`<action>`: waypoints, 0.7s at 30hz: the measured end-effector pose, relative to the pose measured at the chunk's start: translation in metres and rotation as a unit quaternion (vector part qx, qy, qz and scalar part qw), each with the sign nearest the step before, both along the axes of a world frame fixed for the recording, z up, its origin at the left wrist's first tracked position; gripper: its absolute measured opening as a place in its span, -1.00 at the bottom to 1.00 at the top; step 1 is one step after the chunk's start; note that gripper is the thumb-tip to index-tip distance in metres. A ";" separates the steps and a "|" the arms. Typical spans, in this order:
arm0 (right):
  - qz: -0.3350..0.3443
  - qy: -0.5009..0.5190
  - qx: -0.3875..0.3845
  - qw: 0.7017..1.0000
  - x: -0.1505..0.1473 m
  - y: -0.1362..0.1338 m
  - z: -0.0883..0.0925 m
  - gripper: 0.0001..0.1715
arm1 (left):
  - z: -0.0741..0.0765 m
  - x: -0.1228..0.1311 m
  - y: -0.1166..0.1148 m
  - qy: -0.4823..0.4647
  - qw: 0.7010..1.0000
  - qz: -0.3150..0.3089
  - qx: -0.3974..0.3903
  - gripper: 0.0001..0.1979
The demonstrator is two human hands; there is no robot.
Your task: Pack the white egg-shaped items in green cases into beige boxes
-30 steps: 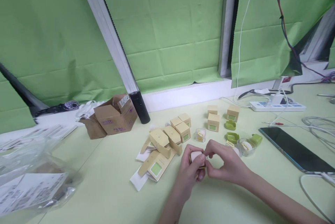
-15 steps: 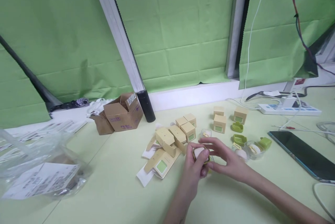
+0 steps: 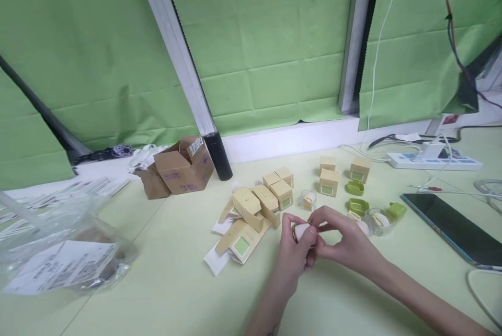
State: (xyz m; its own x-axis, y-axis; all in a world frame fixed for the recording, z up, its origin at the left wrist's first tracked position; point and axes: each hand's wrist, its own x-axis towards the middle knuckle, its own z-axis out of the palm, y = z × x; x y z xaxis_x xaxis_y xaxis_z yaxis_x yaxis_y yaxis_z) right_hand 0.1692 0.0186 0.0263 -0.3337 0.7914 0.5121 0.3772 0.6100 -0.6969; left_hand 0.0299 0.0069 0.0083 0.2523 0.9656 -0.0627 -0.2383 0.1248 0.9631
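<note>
My left hand [image 3: 292, 247] is wrapped round a small rounded case with a white face and a green rim [image 3: 301, 230], its thumb lying over the face. From the other side my right hand [image 3: 340, 236] pinches at the rim of that same case, fingertips drawn together. Just beyond the hands stands a small clear container [image 3: 308, 200] with something white and yellow in it. Right of my right hand are olive-green shells [image 3: 358, 206] and a second clear container [image 3: 379, 221] with a white piece inside. My fingers partly hide the held case.
Flat-folded kraft cartons [image 3: 241, 244] and several small made-up boxes [image 3: 281, 193] lie left of the hands. A dark phone [image 3: 455, 228] and a power strip [image 3: 466, 163] are on the right. Further left are a cardboard box [image 3: 184, 171], a black cylinder [image 3: 218, 157] and a plastic bag [image 3: 125, 262].
My right hand's fingers have closed in from spread to pinching at the rim of the case. Both hands have shifted slightly right and nearer, showing more of the clear container behind them.
</note>
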 end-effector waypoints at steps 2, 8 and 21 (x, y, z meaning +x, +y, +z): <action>-0.005 0.001 -0.009 1.000 -0.003 -0.002 -0.001 -0.79 | -0.002 0.002 0.000 0.010 1.000 0.011 -0.006 -0.64; -0.012 0.004 -0.011 1.000 -0.005 -0.004 0.000 -0.80 | -0.001 0.002 0.001 0.008 1.000 0.007 -0.022 -0.64; 0.044 0.057 -0.124 0.990 0.009 0.015 -0.005 -0.50 | 0.014 -0.019 0.013 0.079 0.990 0.087 0.082 -0.51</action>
